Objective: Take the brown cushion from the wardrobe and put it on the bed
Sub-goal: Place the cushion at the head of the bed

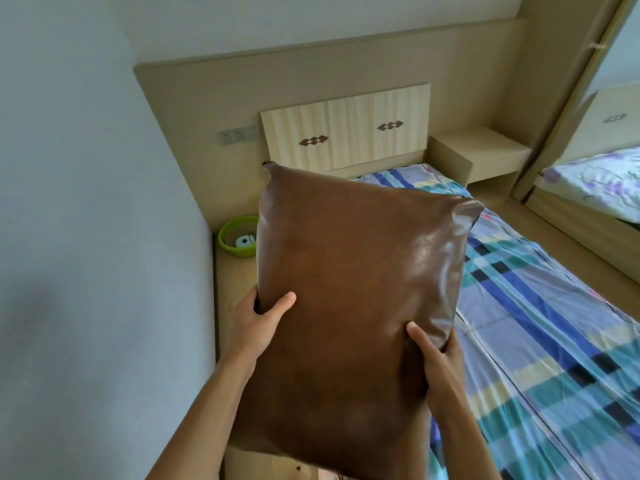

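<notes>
A large brown leather-like cushion (349,299) fills the middle of the head view, held up in the air in front of me. My left hand (258,323) grips its left edge, thumb on the front face. My right hand (438,362) grips its right edge, thumb pressed into the front. The bed (540,313), covered with a blue, teal and purple checked sheet, stretches behind and to the right of the cushion. The cushion hides the bed's near left part.
A wooden headboard (346,133) stands at the bed's far end. A green bowl (235,239) sits on a wooden ledge left of the bed, by the white wall. A bedside shelf (481,154) and a mirrored wardrobe door (595,161) are at the right.
</notes>
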